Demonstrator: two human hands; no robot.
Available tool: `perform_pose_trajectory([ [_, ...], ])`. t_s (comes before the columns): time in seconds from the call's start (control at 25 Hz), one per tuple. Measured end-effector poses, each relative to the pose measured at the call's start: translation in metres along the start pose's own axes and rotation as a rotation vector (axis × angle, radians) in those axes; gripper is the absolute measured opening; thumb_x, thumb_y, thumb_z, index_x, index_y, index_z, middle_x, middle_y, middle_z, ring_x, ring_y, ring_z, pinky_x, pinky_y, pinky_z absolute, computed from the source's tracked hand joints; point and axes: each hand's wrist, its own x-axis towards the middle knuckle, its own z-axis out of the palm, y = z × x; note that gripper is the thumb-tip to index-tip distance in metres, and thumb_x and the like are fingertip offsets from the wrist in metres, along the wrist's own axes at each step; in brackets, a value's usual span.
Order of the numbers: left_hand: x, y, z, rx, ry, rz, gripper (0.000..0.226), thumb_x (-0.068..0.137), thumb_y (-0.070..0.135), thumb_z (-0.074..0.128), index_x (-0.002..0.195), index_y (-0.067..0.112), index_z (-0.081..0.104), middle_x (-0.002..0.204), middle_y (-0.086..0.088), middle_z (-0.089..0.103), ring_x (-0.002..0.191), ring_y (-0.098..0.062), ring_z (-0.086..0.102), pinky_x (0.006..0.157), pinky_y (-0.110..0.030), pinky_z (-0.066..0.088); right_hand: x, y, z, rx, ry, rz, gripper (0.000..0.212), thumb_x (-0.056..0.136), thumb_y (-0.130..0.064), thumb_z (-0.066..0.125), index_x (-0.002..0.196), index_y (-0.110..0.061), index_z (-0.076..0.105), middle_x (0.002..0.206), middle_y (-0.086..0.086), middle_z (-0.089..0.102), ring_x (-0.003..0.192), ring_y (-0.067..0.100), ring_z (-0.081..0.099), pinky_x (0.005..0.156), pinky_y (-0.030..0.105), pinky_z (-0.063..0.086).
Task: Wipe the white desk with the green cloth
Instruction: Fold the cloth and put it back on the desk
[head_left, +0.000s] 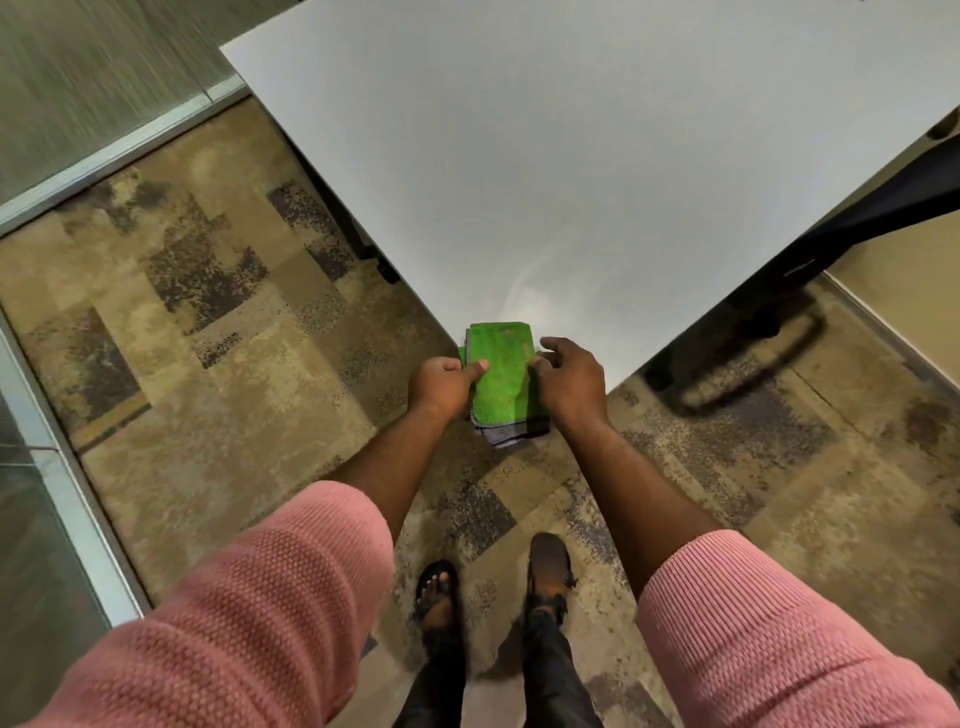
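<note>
A folded green cloth (501, 374) with a grey edge hangs over the near corner of the white desk (545, 171). My left hand (444, 384) grips its left side with the thumb on top. My right hand (569, 382) touches its right side, fingers curled and partly spread; how firmly it holds I cannot tell. The cloth's far end lies on the desk top, its near end juts past the corner.
Patterned brown carpet (218, 312) surrounds the desk. A glass partition with a metal frame (67, 493) runs along the left. Dark desk legs and a base bar (769, 332) stand under the right side. My feet (493, 587) are just behind the corner.
</note>
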Motion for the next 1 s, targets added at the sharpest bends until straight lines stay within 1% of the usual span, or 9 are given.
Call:
perform_pose_trajectory([
  [0.12,-0.011,0.003,-0.007,-0.202,-0.103,-0.056,0.036,0.087,0.016,0.08,0.116,-0.005,0.07,0.11,-0.017,0.075,0.091,-0.025,0.068,0.084,-0.035,0.058,-0.004,-0.005,-0.004,0.075,-0.007,0.013,0.041,0.099,-0.029,0.065,0.138,-0.017,0.064,0.111,0.002,0.073,0.102,0.019,0.066,0.086,0.03,0.049],
  [0.28,-0.032,0.018,-0.023,-0.283,-0.214,0.026,0.025,0.086,0.004,0.077,0.11,0.0,0.072,0.098,-0.01,0.076,0.086,-0.023,0.07,0.073,-0.027,0.061,-0.016,-0.02,-0.023,0.231,0.0,-0.035,0.028,0.099,-0.03,0.066,0.126,-0.022,0.071,0.099,-0.01,0.07,0.095,0.007,0.067,0.081,0.025,0.052],
  [0.44,-0.061,0.058,-0.033,-0.202,-0.218,0.128,0.035,0.083,0.002,0.08,0.115,-0.005,0.069,0.105,-0.018,0.074,0.09,-0.026,0.07,0.087,-0.039,0.058,-0.029,-0.041,-0.062,0.278,0.084,-0.142,0.003,0.094,-0.022,0.071,0.095,-0.023,0.074,0.104,-0.004,0.072,0.099,0.009,0.065,0.09,0.032,0.052],
  [0.56,-0.085,0.091,-0.03,-0.184,-0.19,0.242,0.025,0.085,-0.003,0.078,0.107,-0.002,0.066,0.095,-0.026,0.07,0.074,-0.027,0.066,0.084,-0.041,0.056,-0.034,-0.053,-0.094,0.329,0.09,-0.187,0.008,0.091,-0.016,0.073,0.093,-0.023,0.073,0.102,-0.005,0.073,0.1,0.009,0.066,0.096,0.034,0.053],
  [0.68,-0.108,0.126,-0.018,-0.128,-0.183,0.293,0.025,0.084,-0.002,0.078,0.107,-0.002,0.067,0.095,-0.028,0.072,0.084,-0.03,0.068,0.09,-0.045,0.057,-0.036,-0.065,-0.135,0.377,0.028,-0.273,0.027,0.09,-0.014,0.076,0.113,-0.029,0.074,0.101,-0.008,0.075,0.1,0.005,0.069,0.094,0.024,0.054],
  [0.72,-0.114,0.138,-0.014,-0.101,-0.181,0.302,0.026,0.084,0.001,0.08,0.108,-0.003,0.069,0.097,-0.029,0.074,0.087,-0.03,0.069,0.092,-0.044,0.056,-0.034,-0.068,-0.15,0.365,0.023,-0.298,0.03,0.09,-0.015,0.076,0.113,-0.033,0.074,0.102,-0.009,0.075,0.099,0.003,0.069,0.095,0.023,0.054],
  [0.8,-0.127,0.162,-0.004,-0.039,-0.176,0.339,0.028,0.084,0.01,0.082,0.108,0.0,0.072,0.1,-0.027,0.077,0.091,-0.031,0.072,0.092,-0.04,0.055,-0.028,-0.072,-0.179,0.341,0.028,-0.332,0.026,0.088,-0.014,0.077,0.101,-0.037,0.075,0.103,-0.01,0.077,0.098,0.002,0.07,0.097,0.033,0.055],
  [0.88,-0.137,0.185,0.006,-0.013,-0.165,0.397,0.026,0.084,0.014,0.083,0.105,0.003,0.075,0.102,-0.022,0.077,0.094,-0.03,0.072,0.094,-0.042,0.055,-0.019,-0.077,-0.202,0.337,0.039,-0.335,0.025,0.086,-0.014,0.079,0.09,-0.038,0.075,0.098,-0.011,0.078,0.096,0.001,0.07,0.097,0.038,0.056],
  [1.0,-0.144,0.225,0.026,0.013,-0.137,0.498,0.023,0.08,0.008,0.085,0.1,0.004,0.075,0.1,-0.02,0.076,0.088,-0.027,0.071,0.09,-0.049,0.059,-0.002,-0.086,-0.238,0.372,0.074,-0.339,0.027,0.082,-0.015,0.082,0.092,-0.039,0.075,0.091,-0.009,0.078,0.096,0.007,0.072,0.092,0.036,0.055],
])
